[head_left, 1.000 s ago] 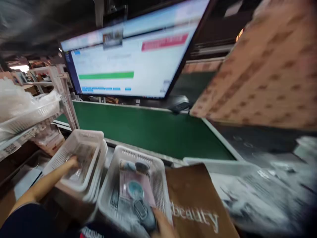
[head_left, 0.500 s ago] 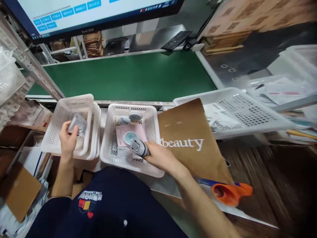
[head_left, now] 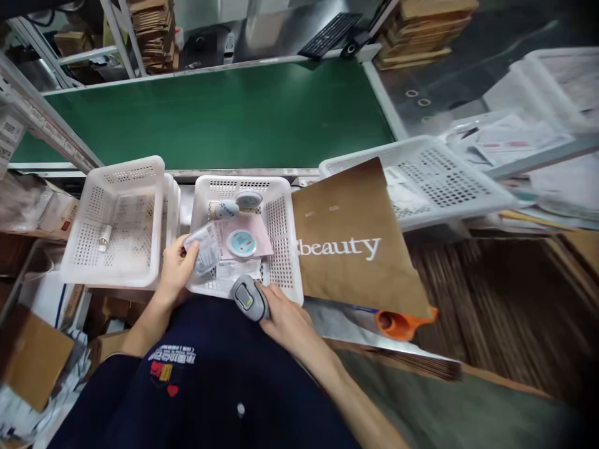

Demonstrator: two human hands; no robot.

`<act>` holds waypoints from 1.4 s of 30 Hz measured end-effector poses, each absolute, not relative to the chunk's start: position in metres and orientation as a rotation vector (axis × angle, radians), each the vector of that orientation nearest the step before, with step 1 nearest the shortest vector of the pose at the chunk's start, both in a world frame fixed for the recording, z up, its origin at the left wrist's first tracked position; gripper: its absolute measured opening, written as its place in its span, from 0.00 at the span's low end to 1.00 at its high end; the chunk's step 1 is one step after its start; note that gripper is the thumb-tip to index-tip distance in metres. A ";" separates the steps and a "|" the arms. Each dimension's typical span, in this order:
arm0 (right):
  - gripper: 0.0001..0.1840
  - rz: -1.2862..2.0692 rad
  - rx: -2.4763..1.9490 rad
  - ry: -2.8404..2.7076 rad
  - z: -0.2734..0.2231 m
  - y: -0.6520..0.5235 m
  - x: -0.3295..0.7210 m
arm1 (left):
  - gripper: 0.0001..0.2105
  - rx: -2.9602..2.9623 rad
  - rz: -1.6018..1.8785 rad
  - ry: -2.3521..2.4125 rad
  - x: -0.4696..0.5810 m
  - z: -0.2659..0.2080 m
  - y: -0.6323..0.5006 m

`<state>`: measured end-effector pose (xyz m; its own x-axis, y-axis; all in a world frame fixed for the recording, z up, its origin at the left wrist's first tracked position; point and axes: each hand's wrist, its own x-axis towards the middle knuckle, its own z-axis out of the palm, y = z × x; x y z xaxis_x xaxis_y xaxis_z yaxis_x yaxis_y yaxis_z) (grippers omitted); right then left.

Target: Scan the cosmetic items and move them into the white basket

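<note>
My left hand (head_left: 174,269) grips a small clear-wrapped packet (head_left: 203,247) over the near left corner of the middle white basket (head_left: 284,234). My right hand (head_left: 285,318) holds a grey handheld scanner (head_left: 248,299) at that basket's near rim, its head turned toward the packet. Inside the basket lie a pink card with a round teal item (head_left: 242,242), a small tube (head_left: 223,209) and a round compact (head_left: 248,199). The left white basket (head_left: 88,249) holds one small white bottle (head_left: 103,237).
A brown paper bag (head_left: 350,249) printed "beauty" lies right of the middle basket, over an orange tape dispenser (head_left: 397,322). Another white basket (head_left: 435,187) with papers sits further right. A green conveyor belt (head_left: 224,118) runs behind; a keyboard (head_left: 327,34) lies beyond it. Cardboard boxes (head_left: 32,355) are at lower left.
My left hand carried the packet from the left basket over to the middle basket. My right hand drew the scanner back to the near rim. The view tilted down, off the monitor.
</note>
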<state>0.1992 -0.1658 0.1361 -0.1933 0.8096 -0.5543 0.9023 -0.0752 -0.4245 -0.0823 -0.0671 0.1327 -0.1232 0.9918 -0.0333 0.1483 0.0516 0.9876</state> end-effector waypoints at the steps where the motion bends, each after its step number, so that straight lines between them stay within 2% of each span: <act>1: 0.43 -1.172 1.943 2.086 0.134 -0.170 0.203 | 0.30 1.210 1.145 1.416 -0.079 0.128 -0.064; 4: 0.39 -1.319 2.042 2.266 0.131 -0.179 0.211 | 0.34 1.096 0.980 1.370 -0.066 0.114 -0.059; 7: 0.38 -1.340 2.107 2.457 0.136 -0.180 0.208 | 0.33 0.981 0.859 1.347 -0.057 0.105 -0.058; 13: 0.41 -1.195 2.201 2.442 0.150 -0.163 0.196 | 0.37 1.030 0.879 1.323 -0.061 0.111 -0.061; 16: 0.35 -1.259 2.227 2.420 0.151 -0.151 0.196 | 0.38 1.125 0.897 1.331 -0.064 0.109 -0.064; 18: 0.29 -1.343 2.232 2.433 0.148 -0.145 0.198 | 0.35 1.238 0.904 1.343 -0.062 0.107 -0.067; 21: 0.23 -1.417 2.282 2.447 0.129 -0.143 0.208 | 0.25 1.516 0.892 1.392 -0.068 0.112 -0.067; 23: 0.21 -1.467 2.283 2.475 0.106 -0.146 0.218 | 0.25 1.741 0.872 1.434 -0.087 0.127 -0.061; 25: 0.21 -1.487 2.289 2.513 0.081 -0.151 0.229 | 0.27 1.902 0.898 1.518 -0.123 0.153 -0.048; 27: 0.21 -1.469 2.356 2.493 0.059 -0.156 0.239 | 0.24 1.932 0.933 1.712 -0.170 0.184 -0.031; 31: 0.27 -1.561 2.423 2.350 0.046 -0.166 0.246 | 0.08 1.696 0.849 2.238 -0.252 0.227 0.005; 35: 0.29 -1.557 2.406 2.424 0.059 -0.169 0.238 | 0.22 1.697 0.644 2.170 -0.278 0.220 0.021; 42: 0.31 -1.567 2.368 2.505 0.083 -0.167 0.228 | 0.27 1.711 0.443 2.124 -0.280 0.191 0.035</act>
<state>0.2277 -0.1668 0.0833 -0.0955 0.9931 -0.0681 0.4957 -0.0119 -0.8684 -0.2800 0.0347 0.1908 -0.1895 0.9775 -0.0926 0.8589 0.2107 0.4668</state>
